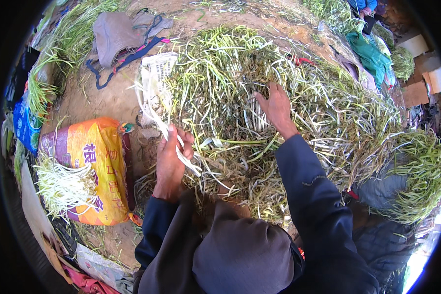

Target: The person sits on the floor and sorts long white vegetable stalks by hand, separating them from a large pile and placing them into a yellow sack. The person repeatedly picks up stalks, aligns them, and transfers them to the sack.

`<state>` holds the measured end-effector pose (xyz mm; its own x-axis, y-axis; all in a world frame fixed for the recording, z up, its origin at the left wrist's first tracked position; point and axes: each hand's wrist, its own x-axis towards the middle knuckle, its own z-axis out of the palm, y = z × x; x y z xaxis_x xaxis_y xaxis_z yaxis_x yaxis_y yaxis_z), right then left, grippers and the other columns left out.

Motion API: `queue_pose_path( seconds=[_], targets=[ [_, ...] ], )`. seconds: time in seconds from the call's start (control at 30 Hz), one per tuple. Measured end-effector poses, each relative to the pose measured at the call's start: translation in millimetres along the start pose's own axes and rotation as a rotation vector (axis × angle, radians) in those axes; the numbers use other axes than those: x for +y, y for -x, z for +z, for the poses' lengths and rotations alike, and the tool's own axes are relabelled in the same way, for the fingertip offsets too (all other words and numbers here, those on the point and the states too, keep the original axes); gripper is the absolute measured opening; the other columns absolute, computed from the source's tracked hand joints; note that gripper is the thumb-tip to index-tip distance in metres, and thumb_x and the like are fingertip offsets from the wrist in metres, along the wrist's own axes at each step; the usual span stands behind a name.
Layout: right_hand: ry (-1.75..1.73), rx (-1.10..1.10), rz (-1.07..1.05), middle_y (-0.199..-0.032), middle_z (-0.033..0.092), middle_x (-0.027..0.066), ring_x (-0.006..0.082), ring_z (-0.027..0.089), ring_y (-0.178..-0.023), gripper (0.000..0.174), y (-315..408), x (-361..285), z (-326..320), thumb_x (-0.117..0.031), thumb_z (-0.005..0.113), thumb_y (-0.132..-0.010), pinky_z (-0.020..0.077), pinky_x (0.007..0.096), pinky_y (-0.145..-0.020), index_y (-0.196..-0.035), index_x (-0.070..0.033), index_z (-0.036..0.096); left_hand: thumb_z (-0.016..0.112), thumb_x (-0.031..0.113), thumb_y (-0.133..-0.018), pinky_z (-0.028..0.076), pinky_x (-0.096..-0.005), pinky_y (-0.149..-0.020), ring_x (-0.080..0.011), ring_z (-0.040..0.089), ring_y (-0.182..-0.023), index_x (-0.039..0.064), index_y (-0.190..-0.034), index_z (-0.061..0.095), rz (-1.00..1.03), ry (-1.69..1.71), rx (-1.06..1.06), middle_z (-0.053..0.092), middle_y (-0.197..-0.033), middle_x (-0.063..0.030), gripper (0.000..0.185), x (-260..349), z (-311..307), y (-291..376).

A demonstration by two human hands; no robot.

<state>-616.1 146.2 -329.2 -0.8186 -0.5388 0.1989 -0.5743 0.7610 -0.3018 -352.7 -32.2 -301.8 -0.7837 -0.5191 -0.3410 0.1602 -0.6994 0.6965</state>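
My left hand [173, 158] holds a few long white plant stalks [158, 119] between thumb and fingers, their thin ends pointing up and to the left. My right hand [276, 107] rests at a large heap of green, white and browned stalks [220, 88], thumb apart from the fingers; whether it touches any stalk is unclear. A bundle of cleaned white stalks [68, 187] lies on an orange and yellow woven sack [110, 165] to my left.
A flattened printed white sack [157, 79] lies by the heap. Beyond it are a grey cloth [114, 36] and a blue strap [128, 63] on the dirt floor. More green stalks [422, 176] lie at the right. Part of another person [365, 7] shows at the top right.
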Motion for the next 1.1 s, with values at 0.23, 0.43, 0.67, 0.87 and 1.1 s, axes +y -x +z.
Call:
queue_pose_path(
  seconds=[0.23, 0.43, 0.67, 0.87, 1.1],
  targets=[
    [0.116, -0.124, 0.227, -0.11, 0.06, 0.0296, 0.0434, 0.064, -0.096, 0.077, -49.2, 14.0, 44.8, -0.056, 0.07, -0.08, 0.0533, 0.0511, -0.083, -0.117, 0.009, 0.052, 0.046, 0.036, -0.106, 0.028, -0.0228, -0.046, -0.0056, 0.033, -0.047, 0.011, -0.091, 0.053, -0.085, 0.057, 0.023, 0.043, -0.062, 0.0026, 0.03, -6.5, -9.6, 1.0],
    [-0.284, -0.086, 0.232, -0.092, 0.069, 0.028, 0.0401, 0.067, -0.09, 0.057, -64.0, 57.6, 41.7, -0.043, 0.066, -0.081, 0.0522, 0.0448, -0.083, -0.102, 0.01, 0.062, 0.046, 0.036, -0.106, 0.026, -0.0217, -0.045, -0.0047, 0.029, -0.047, 0.012, -0.094, 0.054, -0.107, 0.088, 0.028, 0.041, -0.062, 0.0047, 0.028, -6.9, -16.9, 5.5],
    [-0.781, -0.033, 0.548, -0.093, 0.068, 0.0181, 0.0239, 0.062, -0.083, 0.052, -61.8, 70.5, 50.3, -0.038, 0.066, -0.086, 0.0474, 0.0383, -0.077, -0.1, 0.012, 0.061, 0.045, 0.034, -0.106, 0.025, -0.0221, -0.045, -0.005, 0.029, -0.046, 0.011, -0.094, 0.053, -0.106, 0.096, 0.081, 0.041, -0.061, 0.0047, 0.027, -8.1, -23.1, 10.0],
    [-0.246, -0.008, 0.294, -0.094, 0.068, 0.031, 0.0416, 0.068, -0.087, 0.063, -65.9, 51.3, 50.5, -0.04, 0.073, -0.076, 0.0514, 0.0462, -0.08, -0.102, 0.015, 0.06, 0.046, 0.034, -0.106, 0.026, -0.0213, -0.045, -0.0045, 0.03, -0.046, 0.011, -0.093, 0.053, -0.12, 0.079, 0.065, 0.042, -0.06, 0.0047, 0.028, -13.6, -20.3, 7.8],
    [-0.67, -0.155, 0.44, -0.12, 0.064, 0.0269, 0.0319, 0.063, -0.11, 0.071, -80.8, 46.4, 32.3, -0.03, 0.074, -0.079, 0.0465, 0.0363, -0.097, -0.13, 0.015, 0.053, 0.048, 0.035, -0.105, 0.026, -0.0208, -0.044, -0.0042, 0.03, -0.046, 0.01, -0.092, 0.053, -0.134, 0.061, 0.066, 0.042, -0.061, 0.0045, 0.028, -12.7, -19.3, 7.6]
  ],
)
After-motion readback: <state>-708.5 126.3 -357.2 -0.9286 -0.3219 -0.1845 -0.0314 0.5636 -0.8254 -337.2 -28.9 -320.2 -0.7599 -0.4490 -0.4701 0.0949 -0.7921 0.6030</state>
